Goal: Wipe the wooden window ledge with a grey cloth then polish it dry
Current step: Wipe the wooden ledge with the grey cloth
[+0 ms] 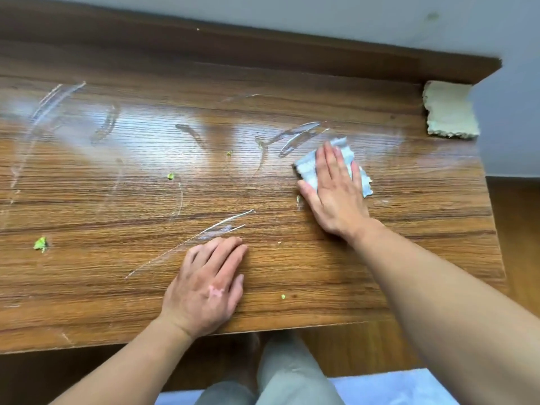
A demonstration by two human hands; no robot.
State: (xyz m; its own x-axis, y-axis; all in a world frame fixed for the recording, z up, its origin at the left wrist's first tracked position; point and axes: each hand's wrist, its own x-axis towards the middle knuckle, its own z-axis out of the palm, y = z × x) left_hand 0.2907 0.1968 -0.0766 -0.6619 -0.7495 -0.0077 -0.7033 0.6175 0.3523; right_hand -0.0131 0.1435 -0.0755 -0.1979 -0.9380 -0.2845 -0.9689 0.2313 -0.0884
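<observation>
Grey cloth lies folded on the wooden window ledge, in the right half of the ledge and about midway between its front edge and its raised back rail. The right hand lies flat on top of the cloth with its fingers straight and close together, pressing down rather than clutching; the cloth shows past the fingertips and on both sides of the hand. The left hand rests palm down on bare wood near the ledge's front edge, towards the middle of its length, with the fingers relaxed, slightly spread and holding nothing.

Wet streaks curve across the ledge's surface, some just beyond the cloth and others out towards the left end, and the wood around them shines. Small green crumbs sit on the ledge: the largest near the left end, one and a smaller one near the middle, and a tiny one close to the front edge, right of the left hand. A second, beige cloth lies at the ledge's back right corner, against the rail. A pale wall rises behind the rail. Below the front edge, a trouser leg shows above a light blue mat.
</observation>
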